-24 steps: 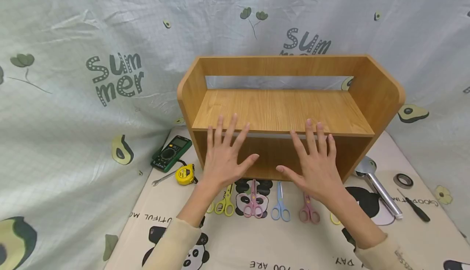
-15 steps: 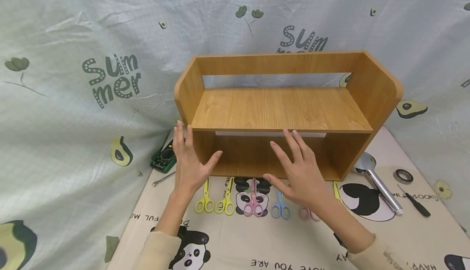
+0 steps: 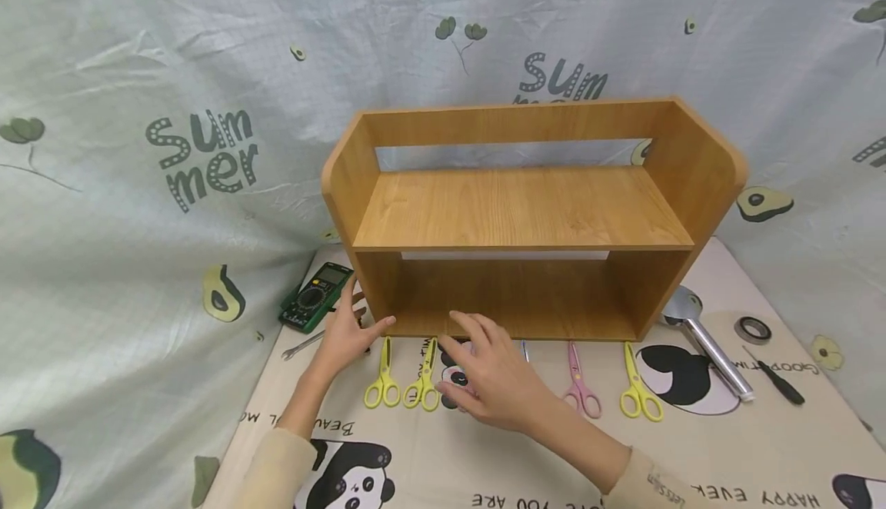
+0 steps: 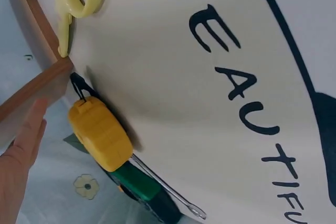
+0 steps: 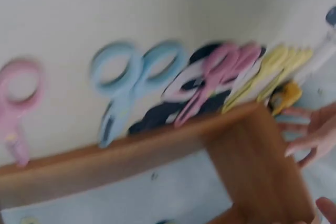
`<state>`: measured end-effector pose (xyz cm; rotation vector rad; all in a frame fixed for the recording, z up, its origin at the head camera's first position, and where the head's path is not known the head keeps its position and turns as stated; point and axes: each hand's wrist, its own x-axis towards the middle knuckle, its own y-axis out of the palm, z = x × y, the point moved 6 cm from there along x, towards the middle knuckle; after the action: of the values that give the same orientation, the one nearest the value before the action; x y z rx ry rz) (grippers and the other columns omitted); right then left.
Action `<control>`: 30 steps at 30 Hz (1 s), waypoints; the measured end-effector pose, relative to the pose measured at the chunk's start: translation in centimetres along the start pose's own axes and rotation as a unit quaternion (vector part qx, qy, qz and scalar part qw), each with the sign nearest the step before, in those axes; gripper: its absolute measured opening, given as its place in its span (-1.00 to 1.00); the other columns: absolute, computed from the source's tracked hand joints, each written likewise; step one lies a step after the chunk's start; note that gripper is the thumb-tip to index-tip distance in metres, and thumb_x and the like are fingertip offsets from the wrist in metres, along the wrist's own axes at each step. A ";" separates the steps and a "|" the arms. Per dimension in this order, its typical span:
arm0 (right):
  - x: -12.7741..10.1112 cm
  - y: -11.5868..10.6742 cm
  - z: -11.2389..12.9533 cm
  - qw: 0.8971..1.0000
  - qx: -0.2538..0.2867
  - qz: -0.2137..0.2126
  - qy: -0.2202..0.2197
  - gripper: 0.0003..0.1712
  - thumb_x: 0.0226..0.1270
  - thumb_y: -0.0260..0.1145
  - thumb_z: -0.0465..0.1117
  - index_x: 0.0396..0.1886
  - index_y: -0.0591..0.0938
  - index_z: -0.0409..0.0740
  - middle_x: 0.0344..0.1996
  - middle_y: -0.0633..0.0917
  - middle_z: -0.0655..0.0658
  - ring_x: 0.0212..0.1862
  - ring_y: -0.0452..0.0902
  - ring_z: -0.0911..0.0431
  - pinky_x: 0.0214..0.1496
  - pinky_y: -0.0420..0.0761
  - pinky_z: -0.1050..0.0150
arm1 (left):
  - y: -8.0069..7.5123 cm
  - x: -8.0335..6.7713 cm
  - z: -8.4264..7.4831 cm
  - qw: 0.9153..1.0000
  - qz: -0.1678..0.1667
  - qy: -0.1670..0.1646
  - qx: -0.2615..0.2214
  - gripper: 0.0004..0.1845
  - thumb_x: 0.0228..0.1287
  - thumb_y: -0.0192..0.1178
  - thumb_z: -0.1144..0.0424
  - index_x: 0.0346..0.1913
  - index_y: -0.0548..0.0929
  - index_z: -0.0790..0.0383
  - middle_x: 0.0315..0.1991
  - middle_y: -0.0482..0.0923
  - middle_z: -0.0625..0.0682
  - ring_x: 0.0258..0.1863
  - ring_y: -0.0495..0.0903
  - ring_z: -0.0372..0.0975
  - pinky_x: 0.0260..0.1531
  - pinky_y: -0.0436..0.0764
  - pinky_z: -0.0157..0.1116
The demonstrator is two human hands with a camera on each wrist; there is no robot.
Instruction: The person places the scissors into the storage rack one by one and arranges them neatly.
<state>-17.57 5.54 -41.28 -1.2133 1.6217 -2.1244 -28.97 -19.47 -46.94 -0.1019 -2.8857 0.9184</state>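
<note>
A two-tier wooden shelf (image 3: 519,209) stands on a panda-print mat (image 3: 540,455). In front of it lies a row of small scissors: two yellow (image 3: 383,382) (image 3: 424,386), a blue pair (image 5: 131,77), a pink pair (image 3: 577,386) and another yellow pair (image 3: 640,390). My left hand (image 3: 349,332) is at the shelf's lower left corner with its fingers straight, and its thumb is by the corner. A yellow tape measure (image 4: 100,132) lies right beside it. My right hand (image 3: 484,374) hovers with relaxed fingers over the middle scissors, hiding one pink pair (image 5: 215,77) from the head view.
A green multimeter (image 3: 314,296) and a wrench (image 3: 298,346) lie left of the shelf. To its right are a silver shower head (image 3: 706,344), a tape roll (image 3: 753,330) and a black screwdriver (image 3: 778,382). Printed cloth hangs behind and at both sides.
Both hands have dropped from the front of the shelf down and to the left, to mat level. The right-hand scissors are now uncovered.
</note>
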 end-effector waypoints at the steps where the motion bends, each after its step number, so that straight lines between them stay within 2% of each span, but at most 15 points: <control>1: 0.1 0.8 0.5 1.000 0.006 0.023 0.003 -0.34 0.43 0.30 0.28 0.35 0.58 0.02 0.45 0.44 -0.22 0.37 0.43 -0.11 0.35 0.56 -0.09 | 0.1 0.2 0.3 1.000 0.011 -0.003 -0.003 0.23 0.30 0.46 0.02 0.70 -0.30 -0.04 0.59 0.12 0.39 0.44 0.39 0.32 0.32 0.52 0.15; 3: 0.6 2.3 1.4 0.997 0.026 0.069 0.009 -0.36 0.46 0.28 0.27 0.34 0.58 0.02 0.41 0.47 -0.21 0.32 0.49 -0.07 0.26 0.63 -0.01 | 0.4 0.5 0.6 1.000 0.029 -0.010 -0.007 0.16 0.34 0.43 0.06 0.70 -0.23 0.01 0.57 0.15 0.39 0.42 0.43 0.32 0.24 0.60 0.10; 6: 1.4 4.5 2.8 0.989 0.067 0.130 0.023 -0.41 0.49 0.28 0.22 0.33 0.57 0.00 0.33 0.50 -0.18 0.22 0.53 0.00 0.00 0.71 0.20 | 0.8 1.0 1.2 0.998 0.048 -0.026 0.003 0.08 0.38 0.40 0.10 0.69 -0.15 0.09 0.53 0.23 0.43 0.38 0.48 0.31 0.08 0.71 0.01; 9: 2.4 6.6 4.1 0.983 0.085 0.158 0.028 -0.50 0.46 0.33 0.14 0.24 0.60 -0.01 0.17 0.54 -0.14 0.04 0.56 0.08 -0.25 0.63 0.38 | 1.1 1.4 1.6 0.997 0.056 -0.037 0.033 0.03 0.38 0.39 0.12 0.67 -0.08 0.14 0.49 0.31 0.43 0.35 0.51 0.27 0.03 0.72 -0.05; 11: 3.2 7.8 4.8 0.980 0.091 0.175 0.036 -0.53 0.42 0.39 0.10 0.19 0.62 -0.01 0.08 0.54 -0.12 -0.06 0.56 0.12 -0.33 0.58 0.42 | 1.2 1.5 1.8 0.996 0.059 -0.042 0.047 0.00 0.39 0.37 0.12 0.66 -0.06 0.15 0.47 0.34 0.44 0.29 0.57 0.25 -0.10 0.73 -0.12; 12: 3.7 8.4 5.1 0.979 0.090 0.181 0.039 -0.55 0.39 0.41 0.08 0.16 0.62 -0.01 0.04 0.55 -0.12 -0.12 0.55 0.12 -0.36 0.57 0.41 | 1.2 1.6 1.8 0.996 0.060 -0.043 0.051 -0.01 0.40 0.36 0.12 0.66 -0.06 0.14 0.47 0.34 0.45 0.29 0.57 0.24 -0.10 0.72 -0.13; 16: 5.4 10.2 6.1 0.972 0.085 0.211 0.062 -0.52 0.30 0.49 0.01 0.17 0.63 0.04 0.02 0.56 -0.16 -0.15 0.57 0.06 -0.35 0.59 0.32 | 1.1 1.7 1.9 0.995 0.066 -0.037 0.066 -0.07 0.48 0.29 0.13 0.66 -0.07 0.15 0.46 0.35 0.48 0.29 0.58 0.24 -0.04 0.72 -0.07; 19: 6.8 11.2 6.6 0.965 0.086 0.233 0.082 -0.50 0.26 0.50 -0.06 0.20 0.63 0.08 0.12 0.57 -0.23 -0.07 0.58 -0.05 -0.28 0.63 0.22 | 1.0 1.7 1.7 0.994 0.070 -0.025 0.079 -0.14 0.52 0.23 0.17 0.65 -0.05 0.20 0.45 0.36 0.48 0.34 0.54 0.25 0.15 0.67 0.04; 22: 8.0 11.9 7.2 0.954 0.100 0.263 0.106 -0.50 0.25 0.47 -0.14 0.21 0.64 0.12 0.31 0.52 -0.28 0.00 0.56 -0.09 -0.28 0.61 0.19 | 0.9 1.8 1.5 0.993 0.069 -0.017 0.094 -0.21 0.53 0.20 0.21 0.61 0.01 0.28 0.40 0.42 0.48 0.26 0.60 0.26 0.13 0.66 0.08; 24: 8.6 12.3 7.5 0.948 0.100 0.278 0.115 -0.50 0.24 0.46 -0.19 0.20 0.65 0.14 0.36 0.49 -0.26 0.00 0.53 -0.09 -0.33 0.58 0.20 | 1.0 1.9 1.4 0.992 0.071 -0.013 0.104 -0.24 0.54 0.18 0.21 0.60 0.04 0.32 0.38 0.46 0.47 0.22 0.63 0.25 0.13 0.66 0.09; 27: 9.1 12.9 7.8 0.944 0.082 0.298 0.118 -0.51 0.24 0.47 -0.20 0.18 0.68 0.16 0.33 0.50 -0.24 -0.03 0.50 -0.06 -0.37 0.55 0.23 | 1.2 2.1 1.4 0.991 0.073 -0.016 0.112 -0.27 0.55 0.17 0.20 0.58 0.08 0.35 0.34 0.50 0.45 0.18 0.66 0.24 0.04 0.70 0.04; 30: 9.1 13.6 7.7 0.940 0.058 0.314 0.121 -0.58 0.28 0.48 -0.19 0.14 0.70 0.15 0.20 0.55 -0.21 -0.07 0.49 -0.04 -0.39 0.56 0.25 | 1.6 2.3 1.5 0.991 0.084 -0.025 0.106 -0.29 0.56 0.16 0.19 0.57 0.09 0.35 0.30 0.54 0.45 0.07 0.73 0.18 -0.17 0.73 -0.10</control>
<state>-22.11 -10.46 -48.35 -0.3236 1.6528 -1.9464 -31.39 -18.78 -48.83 -0.3102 -2.8351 1.2685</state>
